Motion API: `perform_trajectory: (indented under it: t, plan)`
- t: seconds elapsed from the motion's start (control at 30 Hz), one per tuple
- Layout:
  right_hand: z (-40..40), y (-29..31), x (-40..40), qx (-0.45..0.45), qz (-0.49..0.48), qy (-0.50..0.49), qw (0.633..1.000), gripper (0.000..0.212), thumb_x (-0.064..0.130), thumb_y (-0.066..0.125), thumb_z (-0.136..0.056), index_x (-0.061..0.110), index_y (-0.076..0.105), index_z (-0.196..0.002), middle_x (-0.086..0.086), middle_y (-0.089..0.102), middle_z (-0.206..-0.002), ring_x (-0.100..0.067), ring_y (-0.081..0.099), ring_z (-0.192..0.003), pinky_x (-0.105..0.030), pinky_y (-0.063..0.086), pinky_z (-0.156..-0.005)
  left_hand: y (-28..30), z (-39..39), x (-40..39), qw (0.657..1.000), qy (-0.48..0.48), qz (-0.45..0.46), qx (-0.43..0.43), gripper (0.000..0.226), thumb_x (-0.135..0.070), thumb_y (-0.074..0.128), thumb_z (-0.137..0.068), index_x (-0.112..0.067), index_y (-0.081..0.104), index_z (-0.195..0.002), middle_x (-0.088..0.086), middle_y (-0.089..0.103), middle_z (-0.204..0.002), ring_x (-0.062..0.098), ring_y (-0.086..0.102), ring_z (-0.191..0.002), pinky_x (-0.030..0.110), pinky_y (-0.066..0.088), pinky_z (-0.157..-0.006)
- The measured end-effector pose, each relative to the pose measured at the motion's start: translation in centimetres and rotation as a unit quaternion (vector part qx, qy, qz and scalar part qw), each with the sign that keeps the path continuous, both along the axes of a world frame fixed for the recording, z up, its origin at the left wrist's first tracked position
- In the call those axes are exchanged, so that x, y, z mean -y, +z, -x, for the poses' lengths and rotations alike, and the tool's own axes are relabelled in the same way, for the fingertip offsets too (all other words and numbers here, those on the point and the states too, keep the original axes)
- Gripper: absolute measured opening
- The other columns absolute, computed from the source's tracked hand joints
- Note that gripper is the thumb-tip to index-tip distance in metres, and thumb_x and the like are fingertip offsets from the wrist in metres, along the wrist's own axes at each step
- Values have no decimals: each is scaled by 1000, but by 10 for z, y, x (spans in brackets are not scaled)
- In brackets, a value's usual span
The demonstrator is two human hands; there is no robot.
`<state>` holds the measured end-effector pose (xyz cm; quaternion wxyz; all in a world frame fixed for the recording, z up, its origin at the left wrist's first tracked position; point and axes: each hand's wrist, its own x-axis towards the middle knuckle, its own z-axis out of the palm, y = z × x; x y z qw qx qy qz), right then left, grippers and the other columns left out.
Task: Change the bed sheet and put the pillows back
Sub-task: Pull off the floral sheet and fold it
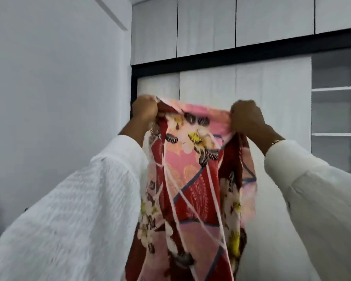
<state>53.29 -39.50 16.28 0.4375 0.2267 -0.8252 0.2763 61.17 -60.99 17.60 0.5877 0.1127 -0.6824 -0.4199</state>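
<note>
A pink and red floral bed sheet point(193, 179) hangs in front of me, raised to about head height. My left hand point(145, 108) grips its top edge at the left. At the right end of that edge, my right hand point(246, 116) grips the cloth. The stretch between the hands is short and the rest drops in loose folds out of the bottom of the view. Both arms are in white sleeves. The bed and the pillows are out of view.
A white wardrobe point(251, 84) with sliding doors and upper cabinets stands straight ahead. Open shelves point(336, 112) are at its right. A plain white wall point(55, 88) fills the left side.
</note>
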Motion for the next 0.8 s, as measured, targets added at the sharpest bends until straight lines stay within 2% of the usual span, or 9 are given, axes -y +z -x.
perform_trajectory:
  t: [0.07, 0.13, 0.2, 0.27, 0.33, 0.43, 0.57, 0.67, 0.8]
  plan:
    - [0, -12, -3, 70, -80, -65, 992, 27, 2, 48, -86, 3, 62, -109, -19, 58, -117, -37, 58, -108, -37, 47, -85, -17, 0, 1, 994, 3, 71, 80, 29, -15, 43, -96, -8, 61, -75, 3, 58, -74, 16, 59, -68, 26, 42, -59]
    - [1, -23, -8, 97, -172, -113, 974, 24, 6, 50, -86, 5, 61, -107, -15, 59, -115, -34, 58, -107, -36, 46, -82, -28, 0, -4, 983, 21, 148, 109, 28, -15, 45, -97, -6, 65, -80, 5, 60, -82, 17, 54, -79, 27, 35, -63]
    - [1, -31, -5, 132, -240, -91, 957, 11, 12, 56, -86, 7, 61, -94, -14, 62, -113, -30, 59, -96, -33, 44, -77, -37, -1, -18, 970, -20, 197, 138, 26, -14, 46, -97, -5, 67, -83, 9, 62, -86, 18, 54, -82, 25, 34, -63]
    - [-1, -38, 3, 188, -267, -2, 945, 7, 14, 62, -85, 10, 61, -90, -11, 63, -108, -23, 52, -86, -30, 42, -75, -45, 3, -30, 954, -67, 231, 177, 23, -13, 48, -96, -1, 68, -93, 8, 62, -87, 16, 54, -79, 21, 36, -59]
    - [-9, -42, 16, 223, -231, 146, 936, 14, 10, 61, -85, 8, 64, -98, -5, 59, -97, -19, 48, -86, -27, 39, -75, -55, 8, -40, 936, -97, 265, 209, 22, -12, 50, -95, 1, 68, -97, 6, 61, -85, 10, 52, -69, 11, 34, -56]
    - [-20, -52, 23, 252, -83, 301, 916, 8, 6, 60, -82, -1, 62, -87, -6, 51, -83, -18, 45, -83, -30, 35, -73, -70, 13, -52, 930, -110, 282, 209, 21, -11, 52, -94, 2, 68, -94, 5, 59, -81, 5, 47, -61, 8, 32, -54]
    - [-9, -72, 19, 286, -2, 362, 887, 21, 13, 65, -85, -2, 65, -100, -8, 59, -86, -16, 52, -83, -33, 44, -78, -87, 14, -50, 935, -187, 213, 214, 19, -12, 55, -93, -2, 70, -96, 3, 62, -78, 11, 53, -68, 25, 44, -72]
    - [-2, -86, 18, 277, 44, 416, 865, 19, 13, 64, -87, -2, 65, -99, -15, 65, -90, -17, 60, -81, -32, 52, -85, -98, 12, -54, 927, -230, 190, 229, 18, -14, 59, -91, -3, 70, -101, 1, 64, -82, 9, 57, -72, 18, 50, -73]
    - [2, -98, 12, 314, 42, 461, 829, 19, 3, 62, -86, 4, 62, -105, -11, 57, -85, -17, 61, -76, -25, 53, -72, -113, 15, -60, 940, -236, 146, 200, 15, -14, 65, -86, -4, 71, -95, 11, 67, -85, 15, 59, -75, 31, 52, -81]
